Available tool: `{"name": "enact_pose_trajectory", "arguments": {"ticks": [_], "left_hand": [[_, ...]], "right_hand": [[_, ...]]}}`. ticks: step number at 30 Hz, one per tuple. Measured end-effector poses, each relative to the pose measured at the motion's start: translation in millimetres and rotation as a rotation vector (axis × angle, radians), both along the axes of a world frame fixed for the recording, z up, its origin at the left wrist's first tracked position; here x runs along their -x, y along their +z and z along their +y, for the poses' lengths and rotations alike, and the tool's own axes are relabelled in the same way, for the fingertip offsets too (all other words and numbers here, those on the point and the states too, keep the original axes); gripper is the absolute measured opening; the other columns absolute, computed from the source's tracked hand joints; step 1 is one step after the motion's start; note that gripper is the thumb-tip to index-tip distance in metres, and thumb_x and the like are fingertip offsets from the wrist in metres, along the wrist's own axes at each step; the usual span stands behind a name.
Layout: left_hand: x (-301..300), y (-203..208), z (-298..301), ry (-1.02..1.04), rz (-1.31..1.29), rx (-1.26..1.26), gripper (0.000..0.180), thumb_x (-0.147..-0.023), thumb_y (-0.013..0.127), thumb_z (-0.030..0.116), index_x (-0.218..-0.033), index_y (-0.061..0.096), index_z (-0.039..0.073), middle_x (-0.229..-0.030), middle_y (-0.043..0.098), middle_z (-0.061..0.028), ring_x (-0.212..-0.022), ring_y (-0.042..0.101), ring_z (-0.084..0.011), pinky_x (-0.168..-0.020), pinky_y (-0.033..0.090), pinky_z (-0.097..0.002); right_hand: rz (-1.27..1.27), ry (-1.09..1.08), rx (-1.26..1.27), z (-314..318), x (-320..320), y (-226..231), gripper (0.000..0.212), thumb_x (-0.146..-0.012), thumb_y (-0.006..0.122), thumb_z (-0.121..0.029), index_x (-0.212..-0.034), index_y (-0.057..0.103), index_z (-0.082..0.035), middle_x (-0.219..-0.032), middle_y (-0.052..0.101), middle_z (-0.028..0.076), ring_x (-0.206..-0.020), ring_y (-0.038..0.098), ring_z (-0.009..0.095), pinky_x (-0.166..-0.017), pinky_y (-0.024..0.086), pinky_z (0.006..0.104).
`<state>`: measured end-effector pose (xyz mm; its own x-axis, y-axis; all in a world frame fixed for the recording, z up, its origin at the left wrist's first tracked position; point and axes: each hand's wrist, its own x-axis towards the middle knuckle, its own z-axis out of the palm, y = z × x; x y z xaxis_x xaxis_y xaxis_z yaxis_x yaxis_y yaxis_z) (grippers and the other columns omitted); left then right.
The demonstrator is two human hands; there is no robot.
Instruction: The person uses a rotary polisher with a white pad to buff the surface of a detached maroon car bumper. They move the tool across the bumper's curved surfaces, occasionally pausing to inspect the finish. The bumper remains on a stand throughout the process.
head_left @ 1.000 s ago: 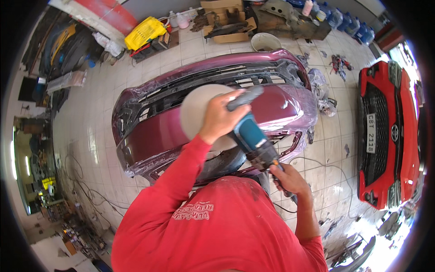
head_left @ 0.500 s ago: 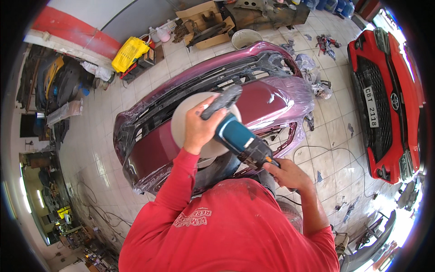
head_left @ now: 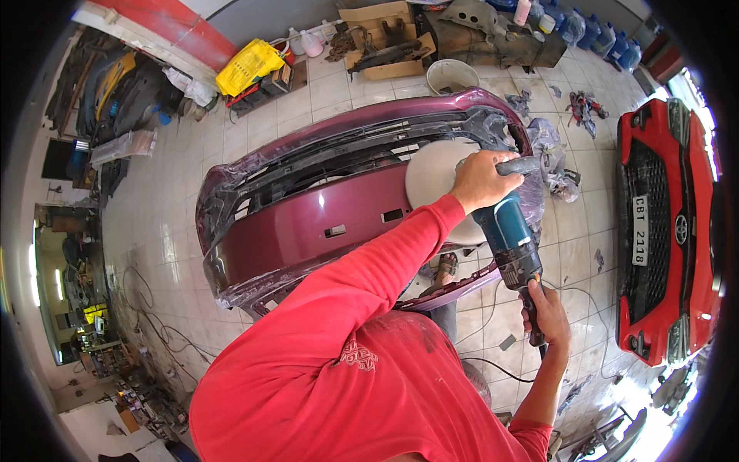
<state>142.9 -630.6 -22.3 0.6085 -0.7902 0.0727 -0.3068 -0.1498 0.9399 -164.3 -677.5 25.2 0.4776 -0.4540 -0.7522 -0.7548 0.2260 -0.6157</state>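
Note:
A blue and black power polisher [head_left: 508, 231] with a wide white round pad [head_left: 433, 173] is in both my hands. My left hand [head_left: 483, 182] grips its front handle, arm stretched across to the right. Around the rear black handle, my right hand [head_left: 548, 312] is closed, thumb near an orange switch. The pad lies over the right part of a glossy maroon car bumper [head_left: 296, 219]; whether it presses on the paint I cannot tell. Clear plastic film [head_left: 531, 204] wraps the bumper's right end. Two small rectangular openings show in the bumper's middle.
A red car front [head_left: 654, 231] stands at the right. Behind the bumper are a white bucket [head_left: 453, 75], a cardboard box [head_left: 389, 46] and a yellow container [head_left: 250, 68]. A black cord [head_left: 500, 368] runs from the polisher over the tiled floor. My sandalled foot [head_left: 446, 268] is near the bumper.
Both hands have carried the polisher to the right along the bumper. Its pad has left the middle, where maroon paint and the two openings now show.

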Motion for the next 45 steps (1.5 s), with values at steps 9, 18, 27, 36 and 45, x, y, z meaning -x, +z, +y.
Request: {"name": "enact_pose_trajectory", "arguments": {"ticks": [9, 18, 27, 36, 45], "left_hand": [[-23.8, 24.7, 151.2, 0.094, 0.046, 0.091, 0.05, -0.089, 0.084, 0.022, -0.132, 0.073, -0.002, -0.114, 0.08, -0.0157, -0.102, 0.074, -0.0169, -0.094, 0.057, -0.0318], [-33.4, 70.1, 319.0, 0.407, 0.062, 0.05, 0.05, -0.093, 0.081, 0.011, -0.136, 0.068, -0.009, -0.122, 0.077, -0.0132, -0.109, 0.071, -0.0163, -0.097, 0.055, -0.0307], [-27.5, 64.5, 258.6, 0.319, 0.122, 0.054, 0.049, -0.09, 0.081, 0.01, -0.134, 0.071, -0.007, -0.12, 0.078, -0.0115, -0.108, 0.07, -0.0151, -0.099, 0.053, -0.029], [-11.7, 20.1, 78.7, -0.036, 0.056, 0.112, 0.053, -0.086, 0.083, 0.028, -0.125, 0.075, -0.006, -0.115, 0.081, -0.0181, -0.102, 0.077, -0.0207, -0.094, 0.058, -0.0332], [4.4, -3.4, 25.9, -0.015, 0.013, -0.033, 0.052, -0.08, 0.084, 0.036, -0.121, 0.08, 0.004, -0.114, 0.08, -0.02, -0.102, 0.078, -0.03, -0.096, 0.058, -0.0363]], "right_hand": [[-0.061, 0.277, -0.12, 77.5, -36.1, -17.6, 0.057, -0.104, 0.062, -0.056, -0.096, 0.067, 0.0, -0.066, 0.059, 0.002, -0.053, 0.056, 0.013, -0.051, 0.045, 0.0321], [-0.132, 0.689, 0.026, 155.9, -100.6, -7.8, 0.085, -0.097, 0.06, -0.072, -0.115, 0.072, 0.01, -0.096, 0.074, 0.032, -0.096, 0.073, 0.043, -0.087, 0.054, 0.0491], [-0.069, 0.55, 0.028, 129.0, -71.2, 2.8, 0.081, -0.097, 0.06, -0.072, -0.108, 0.073, 0.007, -0.089, 0.074, 0.023, -0.087, 0.073, 0.037, -0.08, 0.055, 0.0473], [-0.006, 0.14, 0.03, 55.0, -9.9, 5.9, 0.055, -0.108, 0.057, -0.054, -0.093, 0.063, -0.001, -0.066, 0.06, 0.004, -0.05, 0.055, 0.013, -0.048, 0.043, 0.0318], [0.0, -0.007, 0.022, 36.6, 7.5, -4.5, 0.061, -0.108, 0.056, -0.06, -0.096, 0.064, 0.0, -0.066, 0.06, 0.005, -0.049, 0.055, 0.014, -0.047, 0.044, 0.0306]]}}
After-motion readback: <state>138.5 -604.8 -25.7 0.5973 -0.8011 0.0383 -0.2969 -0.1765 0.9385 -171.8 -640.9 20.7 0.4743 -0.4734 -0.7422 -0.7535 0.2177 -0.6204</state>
